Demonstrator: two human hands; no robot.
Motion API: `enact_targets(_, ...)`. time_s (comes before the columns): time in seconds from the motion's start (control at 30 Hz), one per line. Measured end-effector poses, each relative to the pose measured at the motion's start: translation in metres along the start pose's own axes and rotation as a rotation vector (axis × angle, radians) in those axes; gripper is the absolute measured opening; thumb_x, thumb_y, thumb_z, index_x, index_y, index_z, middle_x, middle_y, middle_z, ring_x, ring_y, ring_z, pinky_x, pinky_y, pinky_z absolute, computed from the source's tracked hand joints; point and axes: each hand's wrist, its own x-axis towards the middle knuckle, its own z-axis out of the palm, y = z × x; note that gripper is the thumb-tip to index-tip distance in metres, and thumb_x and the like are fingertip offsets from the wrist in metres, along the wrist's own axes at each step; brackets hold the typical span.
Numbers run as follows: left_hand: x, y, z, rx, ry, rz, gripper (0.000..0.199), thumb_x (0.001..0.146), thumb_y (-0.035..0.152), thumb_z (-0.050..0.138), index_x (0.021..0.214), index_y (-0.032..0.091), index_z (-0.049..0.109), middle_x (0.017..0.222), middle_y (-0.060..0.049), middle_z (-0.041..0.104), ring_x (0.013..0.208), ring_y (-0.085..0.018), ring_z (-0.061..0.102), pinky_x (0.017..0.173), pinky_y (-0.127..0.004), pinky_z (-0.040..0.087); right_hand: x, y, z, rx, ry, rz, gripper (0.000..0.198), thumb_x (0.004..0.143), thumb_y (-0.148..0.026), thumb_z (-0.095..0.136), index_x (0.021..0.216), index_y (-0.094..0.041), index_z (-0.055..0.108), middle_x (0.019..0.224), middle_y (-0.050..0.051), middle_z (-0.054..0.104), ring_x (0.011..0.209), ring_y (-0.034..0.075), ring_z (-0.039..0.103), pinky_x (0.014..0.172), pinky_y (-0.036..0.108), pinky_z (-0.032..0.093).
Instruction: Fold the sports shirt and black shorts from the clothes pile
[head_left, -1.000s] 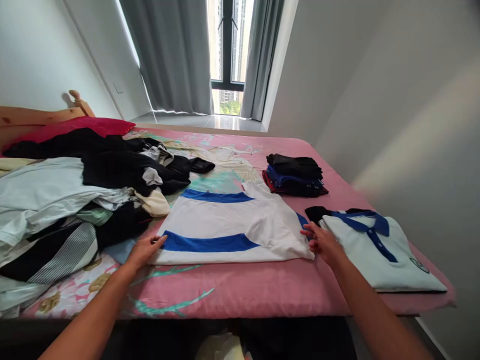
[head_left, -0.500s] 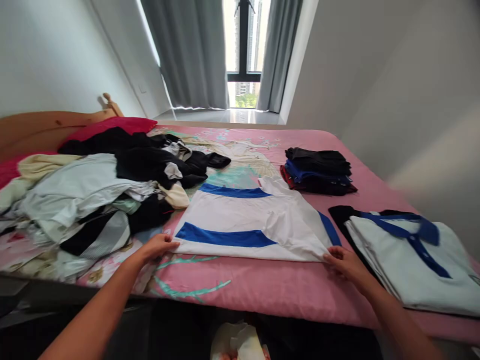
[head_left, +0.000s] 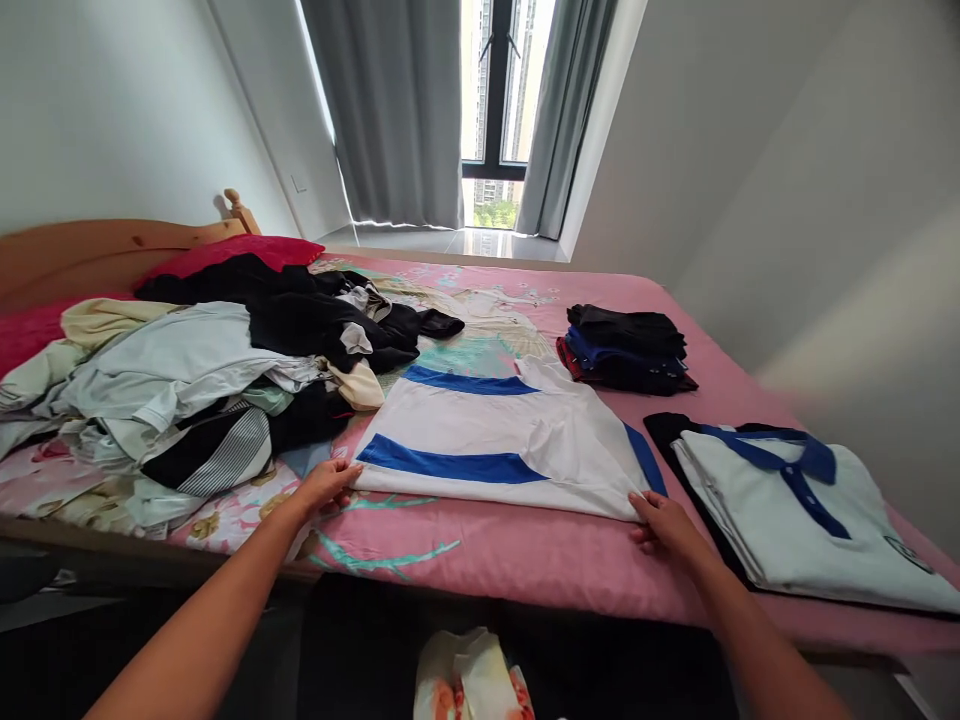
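Observation:
A white shirt (head_left: 465, 425) with blue bands lies spread on the pink bed, its near edge folded straight across. My left hand (head_left: 328, 486) pinches the near left corner between thumb and fingers. At the near right corner, my right hand (head_left: 660, 520) grips the white cloth beside a blue trim strip. The fabric between both hands lies flat, with some creases toward the right half.
Heaped loose clothes (head_left: 187, 370) cover the bed's left side by the wooden headboard (head_left: 112, 240). A folded dark stack (head_left: 626, 345) sits at back right. Nearer on the right lies a folded white polo pile (head_left: 787, 510) with blue collar. Pink sheet (head_left: 480, 550) shows along the front edge.
The view has shifted slightly. Both hands keep hold of the shirt's near corners, and the shirt stays in nearly the same place on the bed.

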Motion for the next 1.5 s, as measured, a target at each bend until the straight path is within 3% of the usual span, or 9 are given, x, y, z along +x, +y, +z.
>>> enact_targets(0.1, 0.004, -0.006, -0.005, 0.112, -0.035, 0.065, 0.047, 0.062, 0.060, 0.065, 0.070, 0.016, 0.052, 0.048, 0.007, 0.043, 0.036, -0.008, 0.038, 0.035, -0.020, 0.026, -0.009, 0.004, -0.005, -0.051, 0.048, -0.067, 0.028, 0.079, -0.046, 0.053, 0.087, -0.020, 0.047, 0.052, -0.006, 0.047, 0.042, 0.014, 0.058, 0.035, 0.021, 0.041)
enact_targets(0.3, -0.022, -0.044, -0.012, 0.204, -0.060, 0.052, 0.045, 0.057, 0.062, 0.061, 0.066, 0.019, 0.051, 0.042, 0.008, 0.037, 0.034, -0.007, 0.031, 0.035, -0.019, 0.017, -0.038, 0.034, -0.029, -0.153, 0.046, -0.053, 0.030, 0.077, -0.049, 0.054, 0.081, -0.020, 0.048, 0.052, -0.007, 0.048, 0.038, 0.012, 0.054, 0.034, 0.021, 0.039)
enact_targets(0.57, -0.060, -0.056, 0.003, 0.230, 0.079, 0.043, 0.046, 0.059, 0.066, 0.056, 0.067, 0.020, 0.055, 0.042, 0.006, 0.042, 0.037, -0.011, 0.037, 0.038, -0.022, 0.024, -0.062, 0.063, -0.023, -0.050, 0.112, -0.023, 0.035, 0.075, -0.054, 0.055, 0.087, -0.022, 0.049, 0.057, -0.006, 0.052, 0.045, 0.013, 0.059, 0.037, 0.021, 0.043)
enact_targets(0.73, -0.060, -0.055, -0.003, 0.517, 0.222, 0.139, 0.045, 0.065, 0.061, 0.055, 0.082, 0.021, 0.063, 0.072, -0.001, 0.066, 0.070, -0.023, 0.061, 0.060, -0.028, 0.043, -0.068, 0.059, -0.028, -0.060, 0.274, -0.092, 0.035, 0.077, -0.049, 0.052, 0.096, -0.020, 0.051, 0.078, 0.001, 0.063, 0.046, 0.012, 0.057, 0.044, 0.024, 0.048)
enact_targets(0.93, -0.081, -0.063, 0.018, 0.674, 0.527, 0.582, 0.039, 0.081, 0.048, 0.044, 0.103, 0.019, 0.059, 0.100, -0.009, 0.064, 0.095, -0.027, 0.060, 0.087, -0.039, 0.045, -0.096, 0.059, -0.024, -0.372, 0.677, -0.555, 0.027, 0.084, -0.039, 0.045, 0.098, -0.019, 0.057, 0.096, 0.009, 0.064, 0.082, 0.020, 0.060, 0.077, 0.033, 0.049)
enact_targets(1.07, -0.093, -0.062, 0.058, 0.718, 0.431, 1.037, 0.023, 0.084, 0.033, 0.048, 0.099, 0.023, 0.062, 0.108, -0.007, 0.064, 0.108, -0.024, 0.057, 0.100, -0.038, 0.039, -0.118, 0.061, 0.022, -0.568, 0.419, -0.996, 0.022, 0.088, -0.025, 0.041, 0.101, -0.022, 0.058, 0.104, 0.008, 0.064, 0.102, 0.021, 0.057, 0.094, 0.039, 0.043)
enact_targets(1.17, -0.094, -0.067, 0.085, 0.832, 0.312, 1.129, 0.031, 0.085, 0.030, 0.049, 0.114, 0.027, 0.057, 0.127, -0.006, 0.057, 0.122, -0.025, 0.048, 0.106, -0.043, 0.033, -0.122, 0.071, 0.048, -0.768, 0.184, -1.163, 0.032, 0.088, -0.021, 0.042, 0.118, -0.024, 0.053, 0.123, 0.006, 0.058, 0.121, 0.022, 0.047, 0.106, 0.047, 0.031)
enact_targets(1.37, -0.086, -0.087, 0.093, 0.923, 0.261, 1.031, 0.053, 0.086, 0.038, 0.048, 0.137, 0.027, 0.038, 0.144, -0.009, 0.039, 0.133, -0.029, 0.035, 0.109, -0.052, 0.026, -0.110, 0.103, 0.012, -0.695, 0.602, -0.896, 0.035, 0.087, -0.032, 0.045, 0.118, -0.020, 0.054, 0.124, 0.012, 0.055, 0.118, 0.029, 0.047, 0.102, 0.054, 0.029)
enact_targets(1.5, -0.094, -0.058, 0.117, 0.745, 0.217, 1.099, 0.042, 0.088, 0.032, 0.047, 0.129, 0.025, 0.047, 0.139, -0.008, 0.046, 0.132, -0.026, 0.037, 0.109, -0.049, 0.029, -0.105, 0.102, -0.029, -0.319, 0.505, -0.583, 0.037, 0.086, -0.038, 0.043, 0.115, -0.019, 0.051, 0.088, 0.007, 0.063, 0.079, 0.020, 0.060, 0.080, 0.038, 0.048)
